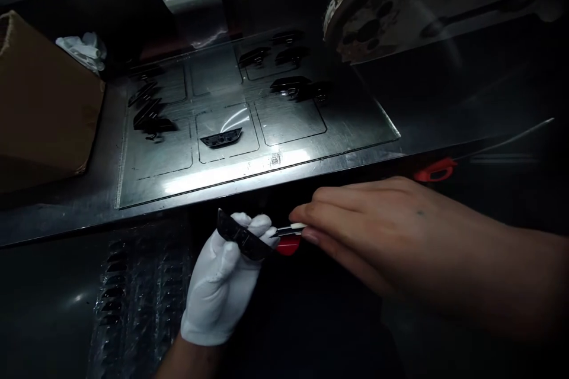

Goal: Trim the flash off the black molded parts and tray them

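A: Background — a dim workstation; a metal plate (249, 172) with outlined rectangular fields fills the middle of the frame, several small black parts (151, 121) lying on it, a cardboard box (40, 100) at the left edge, a crumpled white cloth (84, 50) upper left.

B: And the hands?

A: From my remote seat I see both low in the frame, below the plate's front edge. The left hand (222, 284), in a white glove, is clenched around a black curved part (242, 238). The right hand (377, 225), bare, pinches a small red-handled knife (288, 238) whose tip meets the part's right end.

B: Orientation of the part?

A: Its long axis runs from upper left to lower right, the upper end jutting free above the gloved fingers, the lower end facing the blade.

B: Hazards?

A: In my judgement, the blade sits just beside the gloved fingertips — a slip along the glossy edge could nick the glove or scratch the part. The grip covers only the middle, so pressure at the end could twist it loose.
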Demonstrator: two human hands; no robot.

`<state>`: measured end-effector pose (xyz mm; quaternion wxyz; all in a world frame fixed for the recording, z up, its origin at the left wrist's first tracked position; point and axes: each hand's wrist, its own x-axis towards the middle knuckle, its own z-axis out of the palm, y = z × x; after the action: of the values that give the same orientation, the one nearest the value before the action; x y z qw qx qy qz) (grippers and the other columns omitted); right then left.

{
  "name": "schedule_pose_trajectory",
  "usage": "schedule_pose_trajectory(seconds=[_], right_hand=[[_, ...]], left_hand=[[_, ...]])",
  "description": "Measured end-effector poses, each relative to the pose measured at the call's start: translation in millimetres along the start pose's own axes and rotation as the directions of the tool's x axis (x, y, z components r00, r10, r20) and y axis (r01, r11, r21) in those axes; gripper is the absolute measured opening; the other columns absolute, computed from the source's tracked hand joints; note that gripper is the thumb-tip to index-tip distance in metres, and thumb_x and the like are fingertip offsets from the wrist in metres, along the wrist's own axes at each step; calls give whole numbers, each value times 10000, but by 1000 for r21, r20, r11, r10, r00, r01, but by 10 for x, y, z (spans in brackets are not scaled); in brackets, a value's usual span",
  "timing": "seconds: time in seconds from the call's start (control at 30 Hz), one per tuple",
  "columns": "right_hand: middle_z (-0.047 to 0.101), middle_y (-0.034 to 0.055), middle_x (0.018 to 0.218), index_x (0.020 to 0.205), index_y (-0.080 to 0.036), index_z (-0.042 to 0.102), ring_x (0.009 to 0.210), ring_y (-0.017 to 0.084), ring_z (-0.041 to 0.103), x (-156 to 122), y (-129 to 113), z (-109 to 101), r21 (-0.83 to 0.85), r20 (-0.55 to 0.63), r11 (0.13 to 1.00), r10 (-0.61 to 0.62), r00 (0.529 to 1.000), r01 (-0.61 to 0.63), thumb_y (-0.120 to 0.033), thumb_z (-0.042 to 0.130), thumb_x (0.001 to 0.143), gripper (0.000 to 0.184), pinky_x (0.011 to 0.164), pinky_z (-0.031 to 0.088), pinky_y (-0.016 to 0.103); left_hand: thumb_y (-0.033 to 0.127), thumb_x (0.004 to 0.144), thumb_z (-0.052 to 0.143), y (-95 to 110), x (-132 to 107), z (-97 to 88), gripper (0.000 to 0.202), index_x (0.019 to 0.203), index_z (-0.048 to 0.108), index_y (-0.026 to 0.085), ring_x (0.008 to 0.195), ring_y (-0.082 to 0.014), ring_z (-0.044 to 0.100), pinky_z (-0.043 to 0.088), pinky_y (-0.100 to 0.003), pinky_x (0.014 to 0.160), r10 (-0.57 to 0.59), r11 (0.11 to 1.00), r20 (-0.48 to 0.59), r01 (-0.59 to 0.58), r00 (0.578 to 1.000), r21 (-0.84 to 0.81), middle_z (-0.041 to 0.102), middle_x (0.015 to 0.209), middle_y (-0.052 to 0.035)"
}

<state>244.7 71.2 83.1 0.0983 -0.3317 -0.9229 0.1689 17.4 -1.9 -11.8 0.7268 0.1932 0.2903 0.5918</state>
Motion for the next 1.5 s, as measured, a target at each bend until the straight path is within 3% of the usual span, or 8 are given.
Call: schedule_pose_trajectory(seconds=[0.2, 0.5, 0.9, 1.0, 1.13, 1.27, 1.4, 1.5], right_hand=[[685, -24, 867, 1238, -254, 640, 671, 148, 625, 16, -41, 137, -121, 30, 992, -42, 999, 45, -237, 574, 1003, 245, 530, 325, 290], [632, -26, 775, 1149, -205, 691, 613, 162, 572, 50, -80, 193, -228, 24, 971, -71, 997, 75, -201, 625, 950, 210, 492, 227, 324], [652, -31, 807, 1086, -194, 694, 656, 167, 588, -34, -87, 217, -220, 49, 973, -65, 997, 74, -100, 633, 864, 248, 492, 220, 331], [637, -36, 780, 1119, -202, 693, 628, 169, 577, -35, -115, 224, -221, 35, 975, -24, 999, 31, -112, 630, 886, 258, 491, 225, 331], [666, -18, 836, 1144, -178, 687, 653, 181, 607, -39, -176, 262, -207, 11, 978, 5, 1000, -2, -129, 651, 887, 264, 500, 264, 339], [685, -4, 886, 1190, -162, 672, 676, 183, 624, -57, -227, 290, -198, 3, 980, 28, 1000, -27, -119, 654, 891, 302, 524, 322, 347], [690, 2, 936, 1263, -203, 647, 759, 173, 635, 4, -18, 283, -130, -85, 987, 79, 993, -90, -202, 551, 1007, 274, 609, 408, 326], [690, 66, 1020, 1307, -200, 656, 890, 220, 620, 209, 382, 279, -114, -301, 968, 182, 936, -225, -198, 520, 1021, 317, 715, 455, 336]], left_hand=[[286, 986, 610, 25, 20, 0, 231, 1190, 695, 219, 1102, -183, 723, 536, -295, 1065, 19, 1000, 3, -19, 1000, 22, 761, 1194, -49], [253, 949, 668, 52, -11, 33, 225, 1167, 714, 221, 1095, -211, 734, 560, -319, 1047, 47, 995, -88, -38, 995, 96, 782, 1158, -55], [254, 919, 716, 36, -4, 66, 219, 1135, 734, 222, 1052, -219, 754, 594, -330, 1002, 81, 984, -158, -53, 984, 171, 793, 1127, -69], [241, 901, 740, -3, -11, 85, 221, 1122, 738, 230, 1062, -226, 750, 605, -356, 994, 151, 968, -209, -102, 966, 228, 788, 1135, -72], [202, 846, 796, -62, -32, 119, 282, 1121, 739, 221, 1101, -252, 737, 599, -381, 1010, 285, 917, -294, -171, 912, 359, 787, 1133, -76], [244, 813, 828, -100, -29, 113, 298, 1099, 751, 205, 1123, -292, 729, 605, -419, 1003, 322, 884, -342, -151, 883, 443, 790, 1133, -94], [294, 733, 888, -104, 34, 46, 378, 1075, 750, 208, 1063, -281, 753, 611, -384, 978, 318, 914, -448, -145, 835, 379, 807, 1094, -84], [328, 666, 926, -105, 86, 20, 437, 1048, 751, 209, 1040, -303, 760, 626, -389, 942, 287, 940, -456, -155, 842, 305, 812, 1086, -90]])
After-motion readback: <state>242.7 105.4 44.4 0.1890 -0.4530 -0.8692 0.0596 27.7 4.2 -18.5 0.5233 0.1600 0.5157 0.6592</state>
